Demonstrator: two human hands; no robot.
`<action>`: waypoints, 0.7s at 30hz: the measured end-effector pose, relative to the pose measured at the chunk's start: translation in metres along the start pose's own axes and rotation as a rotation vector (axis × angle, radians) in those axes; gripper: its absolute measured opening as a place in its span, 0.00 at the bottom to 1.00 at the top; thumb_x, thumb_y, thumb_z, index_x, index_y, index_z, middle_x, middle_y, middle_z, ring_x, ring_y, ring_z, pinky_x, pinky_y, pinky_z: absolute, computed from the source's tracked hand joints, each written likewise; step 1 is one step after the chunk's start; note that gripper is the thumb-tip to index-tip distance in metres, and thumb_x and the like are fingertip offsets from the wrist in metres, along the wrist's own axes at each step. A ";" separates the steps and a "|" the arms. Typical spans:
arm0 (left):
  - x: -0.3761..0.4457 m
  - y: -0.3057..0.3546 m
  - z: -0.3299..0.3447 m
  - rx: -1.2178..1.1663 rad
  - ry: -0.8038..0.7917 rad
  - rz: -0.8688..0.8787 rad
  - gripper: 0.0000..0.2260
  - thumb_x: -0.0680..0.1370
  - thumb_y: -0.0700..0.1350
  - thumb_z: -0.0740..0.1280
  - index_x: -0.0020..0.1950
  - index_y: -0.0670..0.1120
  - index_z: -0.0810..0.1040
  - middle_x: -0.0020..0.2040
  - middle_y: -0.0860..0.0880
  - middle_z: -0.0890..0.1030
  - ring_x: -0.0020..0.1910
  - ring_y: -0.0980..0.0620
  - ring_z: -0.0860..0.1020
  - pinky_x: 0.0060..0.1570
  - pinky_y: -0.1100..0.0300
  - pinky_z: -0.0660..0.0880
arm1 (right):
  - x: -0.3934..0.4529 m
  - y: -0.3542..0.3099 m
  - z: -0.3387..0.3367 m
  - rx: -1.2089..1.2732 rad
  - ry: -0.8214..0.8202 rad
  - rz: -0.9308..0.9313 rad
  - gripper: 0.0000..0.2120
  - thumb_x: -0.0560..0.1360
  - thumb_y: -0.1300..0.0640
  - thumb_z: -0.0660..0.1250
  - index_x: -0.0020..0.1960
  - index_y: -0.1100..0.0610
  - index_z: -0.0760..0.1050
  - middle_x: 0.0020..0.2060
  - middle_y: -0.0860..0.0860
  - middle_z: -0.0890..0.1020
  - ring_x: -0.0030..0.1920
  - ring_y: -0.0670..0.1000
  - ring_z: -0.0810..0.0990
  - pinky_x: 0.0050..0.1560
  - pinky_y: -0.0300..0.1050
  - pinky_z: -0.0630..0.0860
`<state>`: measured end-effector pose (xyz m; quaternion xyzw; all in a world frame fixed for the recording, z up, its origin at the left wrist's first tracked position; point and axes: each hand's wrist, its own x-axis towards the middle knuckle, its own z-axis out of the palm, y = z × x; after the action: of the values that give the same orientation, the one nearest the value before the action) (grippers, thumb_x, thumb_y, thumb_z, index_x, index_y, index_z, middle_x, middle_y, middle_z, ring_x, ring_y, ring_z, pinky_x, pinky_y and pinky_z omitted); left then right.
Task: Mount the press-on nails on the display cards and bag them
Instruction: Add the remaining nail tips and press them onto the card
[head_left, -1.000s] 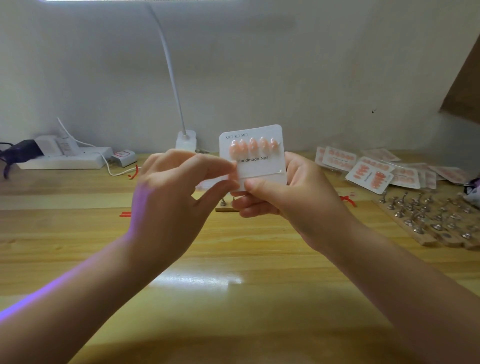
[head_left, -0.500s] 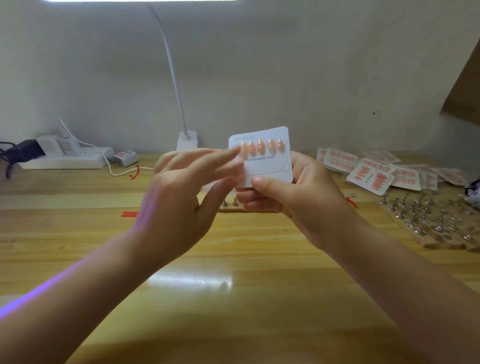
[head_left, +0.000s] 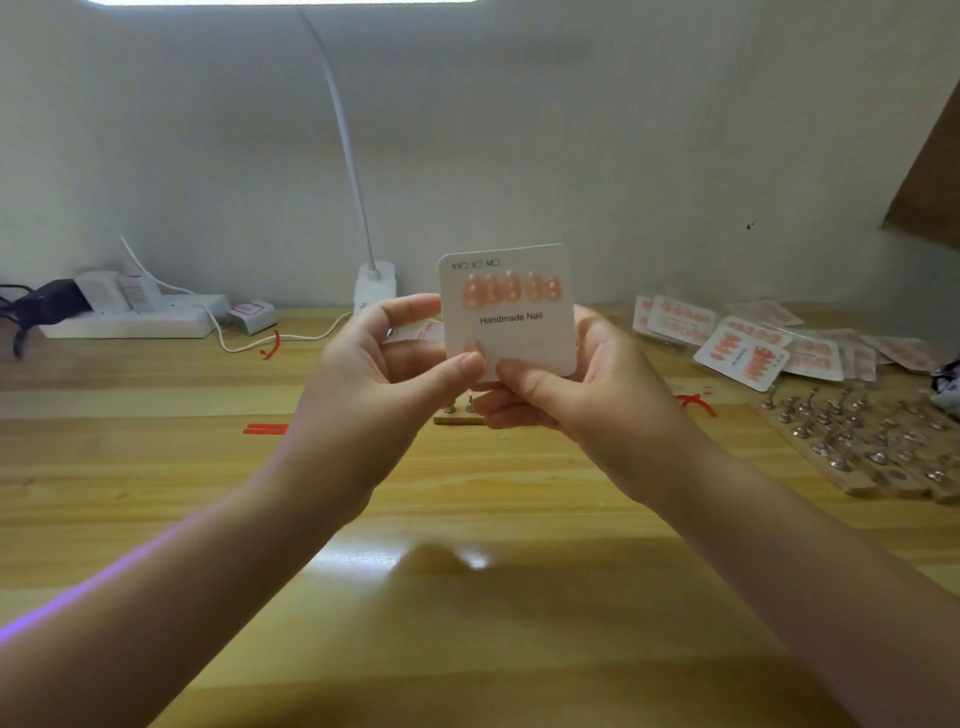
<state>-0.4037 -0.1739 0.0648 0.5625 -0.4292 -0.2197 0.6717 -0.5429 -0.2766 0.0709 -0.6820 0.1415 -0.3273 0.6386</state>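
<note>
Now press the left hand (head_left: 379, 374) thumb firmly onto the small nail just placed on the lower row (seemingly the first there), right hand (head_left: 582, 395) pinching the display card (head_left: 511, 332) steady, upright above the table (head_left: 467, 519).

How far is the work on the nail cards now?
Done: a pile of filled cards lies at the right. In hand: both hands, left and right, pinch a display card whose upper row holds pink nails. Left: its lower half looks bare, and no bag is around it.
</note>
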 end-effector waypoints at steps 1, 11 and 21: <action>0.000 -0.001 0.000 0.008 0.009 -0.009 0.25 0.65 0.48 0.75 0.61 0.50 0.74 0.44 0.48 0.86 0.44 0.53 0.84 0.41 0.63 0.79 | 0.000 0.000 0.001 -0.031 -0.003 -0.007 0.15 0.76 0.67 0.67 0.61 0.60 0.70 0.43 0.58 0.85 0.40 0.56 0.86 0.40 0.44 0.82; 0.005 -0.004 -0.004 -0.201 0.007 -0.151 0.26 0.61 0.39 0.74 0.58 0.44 0.75 0.34 0.46 0.83 0.36 0.50 0.82 0.41 0.60 0.80 | -0.003 0.001 0.005 -0.076 -0.073 0.043 0.14 0.77 0.68 0.66 0.61 0.61 0.69 0.45 0.60 0.84 0.40 0.57 0.86 0.40 0.46 0.83; 0.010 -0.007 -0.006 -0.275 -0.038 -0.212 0.23 0.68 0.44 0.70 0.62 0.39 0.76 0.45 0.41 0.85 0.42 0.46 0.84 0.42 0.55 0.82 | -0.001 0.004 0.003 -0.011 -0.037 0.073 0.15 0.77 0.68 0.65 0.62 0.64 0.68 0.47 0.64 0.83 0.40 0.58 0.85 0.40 0.47 0.83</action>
<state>-0.3917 -0.1802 0.0616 0.5030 -0.3462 -0.3566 0.7071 -0.5407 -0.2739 0.0666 -0.6857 0.1564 -0.2903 0.6489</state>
